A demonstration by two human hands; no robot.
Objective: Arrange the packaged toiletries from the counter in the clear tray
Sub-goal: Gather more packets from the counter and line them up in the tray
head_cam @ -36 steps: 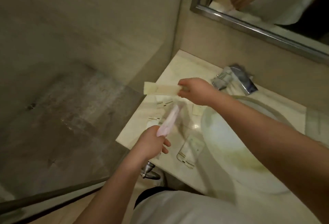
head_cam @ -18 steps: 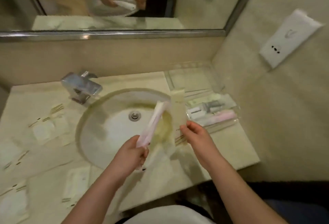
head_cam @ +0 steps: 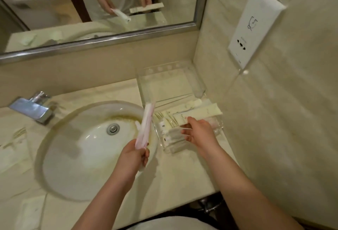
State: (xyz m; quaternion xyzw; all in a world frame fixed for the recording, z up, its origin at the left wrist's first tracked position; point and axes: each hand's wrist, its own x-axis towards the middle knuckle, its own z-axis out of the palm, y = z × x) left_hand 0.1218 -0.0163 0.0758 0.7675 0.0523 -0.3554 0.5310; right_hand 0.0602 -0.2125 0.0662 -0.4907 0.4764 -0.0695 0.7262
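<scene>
A: Bathroom table (head_cam: 182, 175), sink (head_cam: 82, 147) in the middle. Status of the hands?
B: left hand (head_cam: 134, 156) curled tight round the low end of 1 pink packet (head_cam: 146, 125), upright over the sink. right hand (head_cam: 199, 132) pinches 1 cream packet (head_cam: 199, 113) by its near end, over the clear tray (head_cam: 199, 87) right of the sink. stacked packets (head_cam: 172, 138) lie inside.
A: Handling?
B: likely light, slick film, floppy. Grip mid-length, lay flat. loose packets (head_cam: 30, 211) wait left of the sink.

Bare forearms (head_cam: 113, 184), white top (head_cam: 164, 223)
</scene>
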